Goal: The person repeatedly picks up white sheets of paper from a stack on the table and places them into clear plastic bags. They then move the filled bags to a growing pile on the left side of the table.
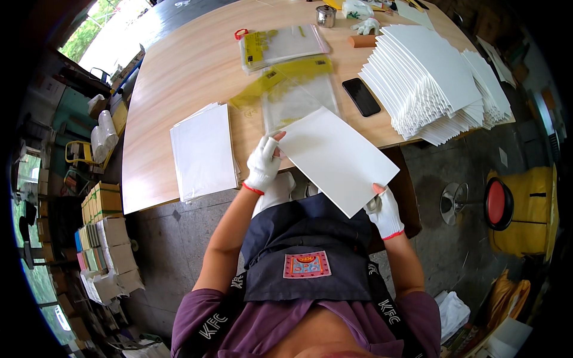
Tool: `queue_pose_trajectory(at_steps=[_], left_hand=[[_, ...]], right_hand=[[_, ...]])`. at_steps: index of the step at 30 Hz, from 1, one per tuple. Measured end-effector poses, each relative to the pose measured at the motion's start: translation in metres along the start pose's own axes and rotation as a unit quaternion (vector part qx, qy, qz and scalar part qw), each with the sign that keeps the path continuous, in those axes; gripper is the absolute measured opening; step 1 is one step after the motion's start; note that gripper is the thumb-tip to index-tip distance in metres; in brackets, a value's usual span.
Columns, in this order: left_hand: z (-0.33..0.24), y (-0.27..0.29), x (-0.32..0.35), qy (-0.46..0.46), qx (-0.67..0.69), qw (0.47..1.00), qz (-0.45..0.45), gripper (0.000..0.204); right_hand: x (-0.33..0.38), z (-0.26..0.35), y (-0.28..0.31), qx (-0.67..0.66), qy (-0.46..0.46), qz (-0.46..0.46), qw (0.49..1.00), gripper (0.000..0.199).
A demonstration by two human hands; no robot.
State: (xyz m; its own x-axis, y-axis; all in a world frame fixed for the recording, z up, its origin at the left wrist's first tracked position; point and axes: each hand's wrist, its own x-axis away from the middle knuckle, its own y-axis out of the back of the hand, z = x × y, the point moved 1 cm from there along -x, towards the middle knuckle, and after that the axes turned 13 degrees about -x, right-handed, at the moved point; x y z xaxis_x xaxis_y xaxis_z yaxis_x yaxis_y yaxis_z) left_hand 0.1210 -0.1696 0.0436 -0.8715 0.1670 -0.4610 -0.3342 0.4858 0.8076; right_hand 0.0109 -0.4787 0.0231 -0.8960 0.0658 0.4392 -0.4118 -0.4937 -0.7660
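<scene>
A stiff white board (337, 158) is held tilted in front of me, above my lap and the table's near edge. My left hand (264, 162), in a white glove with bare fingertips, is closed on its left corner. At the lower right side, my right hand (385, 213) grips it with the bare thumb on top; the fingers beneath are hidden. To the left lies a stack of white sheets (204, 149), which looks to be in clear wrapping. Just beyond the board are clear plastic bags (298, 98) with yellow printed bands.
More clear bags (292, 45) lie farther back on the wooden table (161, 101). A black phone (361, 97) sits beside a tall, fanned pile of white boards (427, 71). Behind are a metal cup (326, 16) and a brown roll (362, 41). A red-seated stool (498, 203) stands at right.
</scene>
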Motion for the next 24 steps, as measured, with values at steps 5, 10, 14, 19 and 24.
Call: queue_pose_trajectory(at_steps=[5, 10, 14, 19, 24], left_hand=[[-0.054, -0.053, 0.011, 0.341, 0.526, 0.74, -0.242, 0.063], [-0.056, -0.125, 0.018, 0.41, 0.753, 0.513, 0.025, 0.051], [-0.061, -0.157, 0.058, 0.441, 0.696, 0.562, 0.075, 0.042], [-0.067, -0.164, 0.125, 0.483, 0.607, 0.625, 0.088, 0.032], [-0.052, -0.136, 0.118, 0.458, 0.647, 0.604, 0.084, 0.019]], right_hand=[[0.042, 0.001, -0.027, 0.07, -0.018, 0.046, 0.996, 0.029], [0.065, -0.001, -0.04, 0.112, -0.035, 0.057, 0.991, 0.031], [0.057, -0.015, -0.03, 0.161, -0.029, 0.036, 0.986, 0.031], [-0.002, -0.081, -0.009, 0.051, -0.1, -0.008, 0.994, 0.033], [-0.041, -0.115, -0.031, -0.071, -0.145, -0.018, 0.987, 0.039]])
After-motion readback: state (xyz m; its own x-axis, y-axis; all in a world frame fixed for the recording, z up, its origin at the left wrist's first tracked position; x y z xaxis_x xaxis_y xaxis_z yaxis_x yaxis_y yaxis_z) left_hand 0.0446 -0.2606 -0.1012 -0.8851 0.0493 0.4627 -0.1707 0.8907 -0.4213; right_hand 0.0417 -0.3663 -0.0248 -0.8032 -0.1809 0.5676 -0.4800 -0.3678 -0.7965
